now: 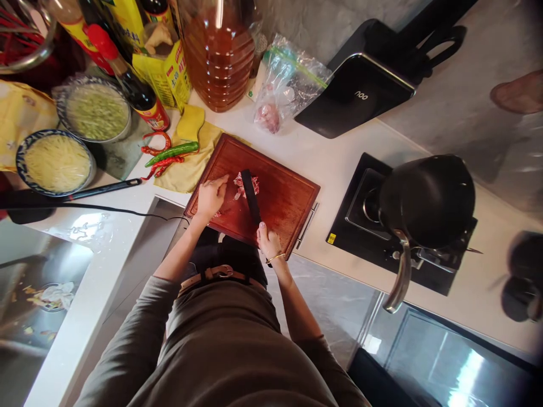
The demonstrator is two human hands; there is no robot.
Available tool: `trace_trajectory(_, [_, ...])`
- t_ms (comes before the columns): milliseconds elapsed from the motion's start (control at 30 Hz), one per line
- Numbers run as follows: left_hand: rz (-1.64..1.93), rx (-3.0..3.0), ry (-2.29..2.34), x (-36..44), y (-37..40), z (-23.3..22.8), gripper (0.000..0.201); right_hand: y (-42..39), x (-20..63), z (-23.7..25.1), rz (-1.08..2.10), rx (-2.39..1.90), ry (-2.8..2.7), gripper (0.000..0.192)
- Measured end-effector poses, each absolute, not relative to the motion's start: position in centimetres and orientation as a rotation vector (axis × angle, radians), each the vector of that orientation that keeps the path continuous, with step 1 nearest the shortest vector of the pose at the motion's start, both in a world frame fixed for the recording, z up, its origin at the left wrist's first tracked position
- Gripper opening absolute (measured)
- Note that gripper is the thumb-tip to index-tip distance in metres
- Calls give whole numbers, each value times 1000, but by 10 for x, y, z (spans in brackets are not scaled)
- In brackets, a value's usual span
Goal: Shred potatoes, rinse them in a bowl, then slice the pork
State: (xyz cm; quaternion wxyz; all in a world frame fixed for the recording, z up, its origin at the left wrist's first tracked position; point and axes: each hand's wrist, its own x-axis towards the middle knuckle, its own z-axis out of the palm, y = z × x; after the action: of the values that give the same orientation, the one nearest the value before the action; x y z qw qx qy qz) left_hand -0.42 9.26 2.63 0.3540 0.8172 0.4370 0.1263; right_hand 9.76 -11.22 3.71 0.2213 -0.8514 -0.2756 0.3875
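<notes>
A reddish wooden cutting board (284, 198) lies on the white counter in front of me. A small pile of raw pink meat (246, 183) sits on its left half. My left hand (211, 196) rests on the board with fingertips against the meat's left side. My right hand (268, 241) grips the handle of a black-bladed knife (250, 200), whose blade lies across the meat.
Red and green chillies (167, 154) lie on a yellow cloth left of the board. Two bowls of shredded vegetables (57, 163) (97, 110), sauce bottles and a large oil jug (218, 53) stand behind. A black pot (426, 200) sits on the stove at right; a sink (42, 282) lies at left.
</notes>
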Motion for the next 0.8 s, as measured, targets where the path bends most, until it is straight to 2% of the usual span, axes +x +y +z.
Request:
trace_trajectory(167, [297,2278,1463,-44,71,36,24,-112,105,36,1270,-2292,-946,62])
trace_trajectory(600, [28,2436,1053,-47,22,15,38,-100,119,41,1119,-2494,-1060,67])
trace_trajectory(800, [151,2407,1158,-57,21,8,32,-101,87,45,1067,-2534,-1242,60])
